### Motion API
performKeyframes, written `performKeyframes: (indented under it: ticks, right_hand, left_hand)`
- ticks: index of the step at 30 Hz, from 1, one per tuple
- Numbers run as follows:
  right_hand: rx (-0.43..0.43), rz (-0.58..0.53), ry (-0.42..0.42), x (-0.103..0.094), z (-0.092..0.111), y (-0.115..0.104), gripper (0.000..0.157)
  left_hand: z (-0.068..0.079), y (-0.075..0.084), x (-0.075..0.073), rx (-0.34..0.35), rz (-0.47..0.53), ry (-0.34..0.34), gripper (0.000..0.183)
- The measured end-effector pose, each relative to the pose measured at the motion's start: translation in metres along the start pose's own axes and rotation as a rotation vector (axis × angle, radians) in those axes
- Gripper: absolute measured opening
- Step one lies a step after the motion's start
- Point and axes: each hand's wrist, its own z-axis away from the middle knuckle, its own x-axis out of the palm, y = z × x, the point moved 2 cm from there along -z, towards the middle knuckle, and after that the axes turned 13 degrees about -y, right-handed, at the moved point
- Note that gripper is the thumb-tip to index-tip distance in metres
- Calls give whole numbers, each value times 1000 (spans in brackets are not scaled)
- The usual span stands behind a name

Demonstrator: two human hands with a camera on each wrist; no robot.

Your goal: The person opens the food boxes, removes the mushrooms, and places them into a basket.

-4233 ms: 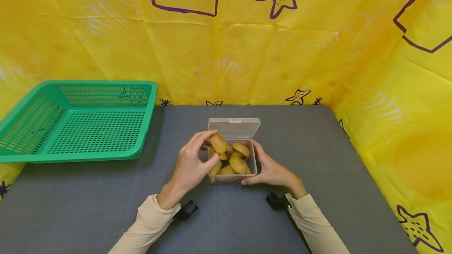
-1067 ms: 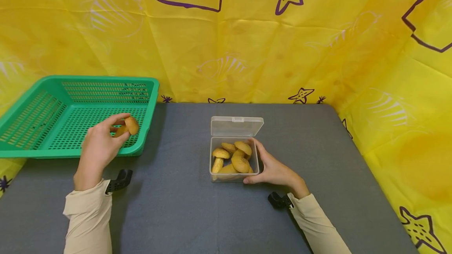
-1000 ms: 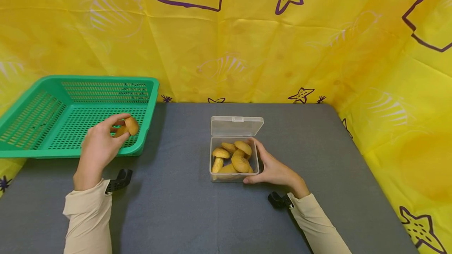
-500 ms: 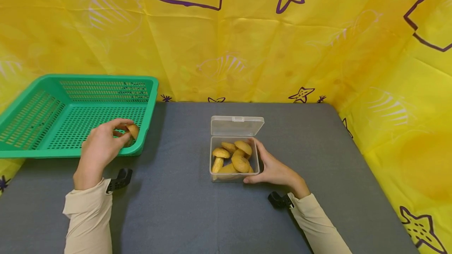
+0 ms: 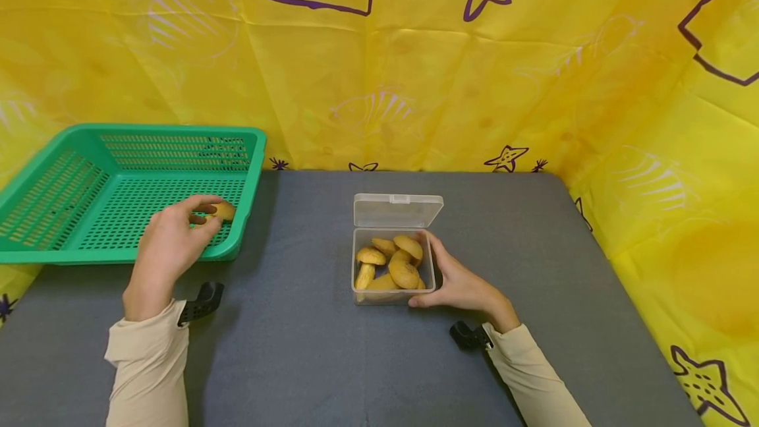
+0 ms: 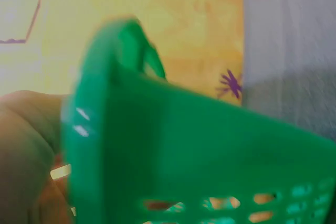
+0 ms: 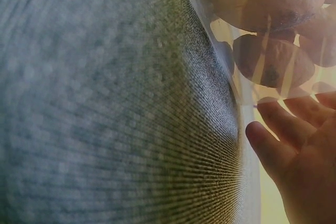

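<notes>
My left hand [image 5: 172, 242] reaches over the near rim of a green plastic basket [image 5: 252, 176], its thumb and fingers parted. Just beyond the fingertips, a tan mushroom [image 5: 225, 210] lies low in the basket's right side, partly hidden by the fingers. At the centre of the table, my right hand [image 5: 459, 285] holds the right side of a clear plastic box [image 5: 394, 298], fingers behind and thumb at the front corner. Its hinged lid [image 5: 394, 211] stands raised. Several mushrooms [image 5: 404, 271] lie inside. In the left wrist view, the basket's wall [image 6: 184, 129] hides the fingertips.
A dark grey cloth [image 5: 308, 348] covers the table. Yellow printed sheets [image 5: 403, 71] hang behind it and along the right side. A black wrist camera [image 5: 204, 302] sits on the left wrist, another camera [image 5: 468, 336] on the right.
My left hand carried mushrooms from the box to the basket, lowered them, and its fingers have loosened. Fewer mushrooms are in the box than at first. My right hand has stayed at the box.
</notes>
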Motion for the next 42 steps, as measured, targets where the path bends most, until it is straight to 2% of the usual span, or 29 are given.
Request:
performKeyframes:
  ticks: [16, 23, 30, 33, 42]
  right_hand:
    - [-16, 8, 24, 0, -1, 1, 116]
    - [-28, -12, 30, 2, -1, 2, 117]
    - [-67, -14, 48, 2, 0, 0, 113]
    - [-68, -15, 50, 2, 1, 0, 114]
    - [-65, -19, 40, 1, 0, 0, 113]
  left_hand:
    - [18, 53, -2, 183, 98, 88, 36]
    - [20, 71, 7, 320, 102, 127, 36]
    - [20, 85, 17, 380, 99, 100, 37]
    - [19, 90, 22, 423, 128, 93, 37]
    - [19, 103, 35, 492, 115, 39, 37]
